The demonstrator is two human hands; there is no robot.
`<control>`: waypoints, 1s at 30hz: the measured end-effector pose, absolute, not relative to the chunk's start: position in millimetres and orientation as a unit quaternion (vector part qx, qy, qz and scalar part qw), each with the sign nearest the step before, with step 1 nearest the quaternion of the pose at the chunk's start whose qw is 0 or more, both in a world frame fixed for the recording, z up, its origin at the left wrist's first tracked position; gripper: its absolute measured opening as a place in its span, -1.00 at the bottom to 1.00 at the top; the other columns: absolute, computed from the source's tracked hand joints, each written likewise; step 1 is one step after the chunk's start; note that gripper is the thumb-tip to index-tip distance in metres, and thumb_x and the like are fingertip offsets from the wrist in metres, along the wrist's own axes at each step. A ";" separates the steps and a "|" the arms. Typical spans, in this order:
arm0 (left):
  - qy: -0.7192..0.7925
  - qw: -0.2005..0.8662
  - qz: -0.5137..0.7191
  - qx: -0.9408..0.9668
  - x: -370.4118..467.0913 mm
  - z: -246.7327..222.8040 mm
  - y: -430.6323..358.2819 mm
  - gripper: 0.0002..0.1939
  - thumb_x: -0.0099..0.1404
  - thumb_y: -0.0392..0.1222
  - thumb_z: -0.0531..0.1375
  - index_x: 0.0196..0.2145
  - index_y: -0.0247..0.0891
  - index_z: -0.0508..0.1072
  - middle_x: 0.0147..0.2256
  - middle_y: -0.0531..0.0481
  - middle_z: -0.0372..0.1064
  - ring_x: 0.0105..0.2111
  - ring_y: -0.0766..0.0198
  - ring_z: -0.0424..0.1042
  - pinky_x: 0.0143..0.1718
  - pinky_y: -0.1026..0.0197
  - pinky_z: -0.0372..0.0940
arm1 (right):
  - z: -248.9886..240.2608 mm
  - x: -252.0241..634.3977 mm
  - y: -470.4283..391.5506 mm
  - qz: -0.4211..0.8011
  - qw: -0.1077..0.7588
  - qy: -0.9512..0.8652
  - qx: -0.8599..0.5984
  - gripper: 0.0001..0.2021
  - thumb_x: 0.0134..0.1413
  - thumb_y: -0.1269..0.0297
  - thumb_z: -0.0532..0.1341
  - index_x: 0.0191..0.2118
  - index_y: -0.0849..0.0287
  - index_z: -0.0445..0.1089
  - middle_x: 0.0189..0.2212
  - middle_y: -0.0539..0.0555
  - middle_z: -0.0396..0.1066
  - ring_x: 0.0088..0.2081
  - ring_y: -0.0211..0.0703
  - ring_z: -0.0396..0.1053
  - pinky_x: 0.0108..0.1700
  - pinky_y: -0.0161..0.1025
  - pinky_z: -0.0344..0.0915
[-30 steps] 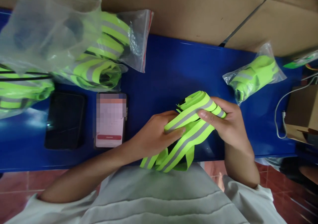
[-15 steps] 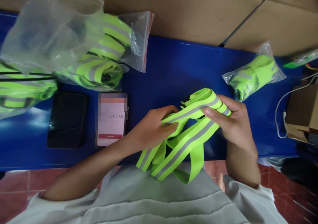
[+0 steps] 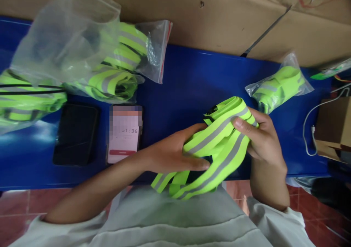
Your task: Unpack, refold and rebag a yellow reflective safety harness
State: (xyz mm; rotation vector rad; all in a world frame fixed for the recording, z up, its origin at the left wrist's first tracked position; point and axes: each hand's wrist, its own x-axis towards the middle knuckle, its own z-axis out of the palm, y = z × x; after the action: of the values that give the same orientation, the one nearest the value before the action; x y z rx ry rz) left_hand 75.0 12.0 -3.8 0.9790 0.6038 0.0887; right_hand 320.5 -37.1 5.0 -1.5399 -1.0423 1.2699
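Note:
A neon-yellow reflective strap vest with grey stripes (image 3: 219,137) is bunched between both hands over the near edge of the blue table (image 3: 192,86). My left hand (image 3: 172,154) grips its lower folds from the left, fingers stretched across the fabric. My right hand (image 3: 260,139) holds the folded upper end, thumb pressed on the grey stripe. Loose loops of the strap hang down toward my lap.
Clear bags with more neon vests lie at the far left (image 3: 109,68) and at the right (image 3: 278,84). A dark phone (image 3: 75,134) and a lit phone (image 3: 124,133) rest left of my hands. Cardboard (image 3: 219,16) lines the back; a small box with a white cable (image 3: 333,126) sits right.
The hanging loops have been gathered upward and the bundle is tighter. My left hand has slid right along the fabric; my right hand has shifted slightly right and down.

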 end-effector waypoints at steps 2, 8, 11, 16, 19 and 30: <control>0.264 0.860 0.047 0.433 70.5 -3.8 17.0 -0.19 0.12 0.04 0.51 0.26 -0.08 0.34 0.14 -0.04 0.48 0.11 0.06 0.49 0.08 0.13 0.40 | 7.7 317.6 -37.1 0.509 0.429 -0.426 -0.613 -0.83 0.14 0.12 0.47 -0.16 -0.01 0.63 -0.39 -0.07 0.57 -0.42 -0.21 0.49 -0.41 -0.28 0.42; 0.272 0.877 0.084 0.388 76.7 -9.6 16.4 -0.37 0.06 -0.11 0.56 0.07 -0.16 0.51 0.02 0.00 0.54 0.03 0.16 0.51 0.07 0.21 0.38 | 18.6 302.9 -38.5 0.523 0.389 -0.473 -0.593 -0.82 0.13 0.20 0.47 -0.14 0.00 0.63 -0.31 -0.09 0.61 -0.36 -0.26 0.53 -0.35 -0.36 0.46; 0.279 0.883 0.005 0.377 85.1 -13.8 4.3 -0.61 0.12 -0.07 0.51 -0.14 -0.26 0.59 -0.20 0.01 0.58 -0.22 0.26 0.52 -0.18 0.27 0.37 | 17.9 300.7 -39.2 0.535 0.383 -0.485 -0.577 -0.81 0.14 0.26 0.47 -0.11 -0.01 0.63 -0.30 -0.09 0.61 -0.33 -0.26 0.54 -0.35 -0.37 0.45; 0.281 0.888 0.007 0.364 88.2 -20.0 -7.4 -0.66 0.20 -0.01 0.45 -0.15 -0.26 0.60 -0.28 0.05 0.56 -0.33 0.34 0.46 -0.24 0.29 0.36 | 10.3 305.1 -36.6 0.597 0.370 -0.444 -0.557 -0.83 0.15 0.23 0.46 -0.12 0.02 0.63 -0.28 -0.06 0.61 -0.35 -0.26 0.53 -0.35 -0.35 0.44; 0.303 0.883 0.015 0.359 87.6 -20.5 -6.1 -0.67 0.22 -0.02 0.44 -0.14 -0.27 0.60 -0.25 0.03 0.57 -0.30 0.32 0.48 -0.21 0.29 0.37 | 8.6 304.4 -34.5 0.578 0.373 -0.444 -0.574 -0.82 0.15 0.17 0.46 -0.14 0.04 0.63 -0.29 -0.06 0.61 -0.35 -0.26 0.52 -0.34 -0.35 0.44; 0.252 0.944 -0.028 0.211 89.4 -21.4 -7.4 -0.57 0.17 0.03 0.47 -0.10 -0.28 0.57 -0.21 -0.11 0.60 -0.29 0.15 0.59 -0.18 0.11 0.47 | 9.8 292.3 -42.2 0.387 0.388 -0.531 -0.647 -0.67 0.12 0.06 0.47 0.01 -0.10 0.60 -0.19 -0.01 0.63 -0.26 -0.07 0.57 -0.22 -0.14 0.57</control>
State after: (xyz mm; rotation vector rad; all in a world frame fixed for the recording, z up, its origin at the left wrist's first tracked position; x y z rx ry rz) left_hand 89.4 -7.4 -21.4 0.4310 0.5140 -0.0570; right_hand 292.3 -42.2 9.8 -1.6454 -1.3503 0.9837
